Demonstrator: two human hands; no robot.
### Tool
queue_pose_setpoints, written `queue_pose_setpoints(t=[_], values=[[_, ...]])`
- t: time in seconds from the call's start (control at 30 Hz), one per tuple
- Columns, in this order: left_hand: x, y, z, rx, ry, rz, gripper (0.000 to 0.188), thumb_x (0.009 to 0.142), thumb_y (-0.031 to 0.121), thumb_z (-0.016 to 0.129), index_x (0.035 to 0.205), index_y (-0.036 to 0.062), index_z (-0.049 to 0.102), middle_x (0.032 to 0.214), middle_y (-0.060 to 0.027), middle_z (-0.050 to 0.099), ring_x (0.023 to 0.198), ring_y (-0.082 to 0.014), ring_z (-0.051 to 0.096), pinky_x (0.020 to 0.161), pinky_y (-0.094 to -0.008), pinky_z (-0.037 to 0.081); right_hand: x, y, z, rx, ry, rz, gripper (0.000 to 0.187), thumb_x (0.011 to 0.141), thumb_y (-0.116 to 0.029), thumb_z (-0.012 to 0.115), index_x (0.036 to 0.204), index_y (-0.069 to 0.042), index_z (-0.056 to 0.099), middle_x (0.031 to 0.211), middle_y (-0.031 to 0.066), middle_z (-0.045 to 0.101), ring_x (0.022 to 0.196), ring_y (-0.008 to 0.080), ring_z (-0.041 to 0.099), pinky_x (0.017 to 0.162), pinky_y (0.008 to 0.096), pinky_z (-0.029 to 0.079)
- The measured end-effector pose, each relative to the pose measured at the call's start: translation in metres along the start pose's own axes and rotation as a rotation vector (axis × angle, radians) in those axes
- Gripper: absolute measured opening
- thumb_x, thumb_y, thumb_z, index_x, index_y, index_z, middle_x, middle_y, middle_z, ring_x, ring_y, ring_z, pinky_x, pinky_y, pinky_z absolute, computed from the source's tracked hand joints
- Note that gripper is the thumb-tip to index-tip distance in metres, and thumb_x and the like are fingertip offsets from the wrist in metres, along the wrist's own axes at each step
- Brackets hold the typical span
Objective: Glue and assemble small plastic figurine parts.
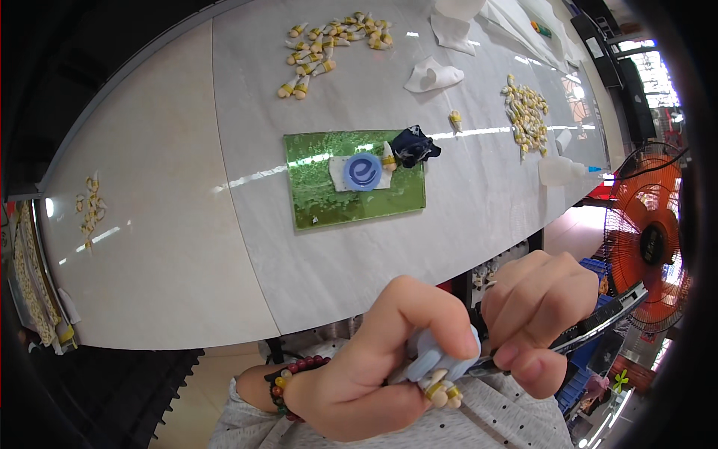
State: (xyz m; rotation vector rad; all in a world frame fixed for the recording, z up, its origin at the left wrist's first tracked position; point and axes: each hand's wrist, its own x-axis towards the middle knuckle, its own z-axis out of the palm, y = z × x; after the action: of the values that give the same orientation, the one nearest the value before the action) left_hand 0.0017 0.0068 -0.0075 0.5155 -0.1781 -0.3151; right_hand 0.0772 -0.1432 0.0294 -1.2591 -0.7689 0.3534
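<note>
My left hand (374, 352) is closed in a pinch at the lower middle, above my lap. Between its thumb and fingers are a soft-looking light-blue piece (428, 358) and a small cream figure with yellow bands (443, 394), both partly covered by the fingers. Beside it my right hand (542, 307) is wrapped round a long, slim black-and-silver tool (602, 318). The narrow end of that tool meets the light-blue piece; its exact kind is unclear. On the table, a green board (314, 206) bears a round light-blue dish (363, 172) with a dark curl inside.
A dark-blue crumpled lump (413, 146) and a small figure (389, 157) lie at the board's right. Groups of small figures sit at the far middle (321, 52), right (526, 116) and left (91, 209). A squeeze bottle (561, 170) and orange fan (651, 239) are at right.
</note>
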Motion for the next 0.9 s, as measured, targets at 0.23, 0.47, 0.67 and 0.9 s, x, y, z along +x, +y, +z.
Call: queue_pose_setpoints(t=[0.23, 0.47, 0.67, 0.9], values=[[-0.006, -0.003, -0.002, -0.127, -0.043, -0.077, 0.042, 0.07, -0.008, 0.035, 0.11, 0.0034, 0.032, 0.099, -0.0052, 0.036, 0.084, -0.0091, 0.035, 0.076, -0.0234, 0.028, 0.011, -0.001, -0.007, -0.004, -0.147, -0.054, 0.009, 0.06, 0.0, 0.064, 0.056, 0.003, 0.057, 0.051, 0.012, 0.055, 0.033, 0.0127, 0.04, 0.031, 0.0202, 0.03], [-0.004, -0.005, -0.001, -0.07, -0.107, -0.046, 0.04, 0.071, -0.007, 0.037, 0.11, 0.0033, 0.032, 0.098, -0.0047, 0.035, 0.085, -0.0094, 0.034, 0.077, -0.0233, 0.027, 0.016, -0.006, -0.011, -0.028, -0.25, -0.061, 0.007, 0.058, 0.001, 0.065, 0.057, 0.004, 0.059, 0.05, 0.0104, 0.053, 0.035, 0.0109, 0.04, 0.031, 0.0192, 0.028], [-0.006, -0.007, -0.003, -0.026, -0.106, 0.025, 0.038, 0.072, -0.007, 0.037, 0.109, 0.0023, 0.032, 0.099, -0.0059, 0.037, 0.085, -0.0102, 0.035, 0.077, -0.0238, 0.027, 0.016, -0.002, -0.009, -0.014, -0.244, -0.079, 0.006, 0.058, 0.002, 0.064, 0.057, 0.004, 0.059, 0.049, 0.0104, 0.053, 0.034, 0.0108, 0.04, 0.031, 0.019, 0.028], [0.001, -0.015, -0.01, 0.031, -0.148, 0.241, 0.035, 0.071, -0.008, 0.037, 0.105, 0.0019, 0.036, 0.094, -0.0094, 0.042, 0.08, -0.014, 0.037, 0.073, -0.0262, 0.029, 0.005, -0.005, 0.001, -0.076, -0.116, -0.094, 0.009, 0.061, 0.0, 0.065, 0.058, 0.003, 0.057, 0.05, 0.01, 0.053, 0.035, 0.0113, 0.042, 0.032, 0.0191, 0.031]])
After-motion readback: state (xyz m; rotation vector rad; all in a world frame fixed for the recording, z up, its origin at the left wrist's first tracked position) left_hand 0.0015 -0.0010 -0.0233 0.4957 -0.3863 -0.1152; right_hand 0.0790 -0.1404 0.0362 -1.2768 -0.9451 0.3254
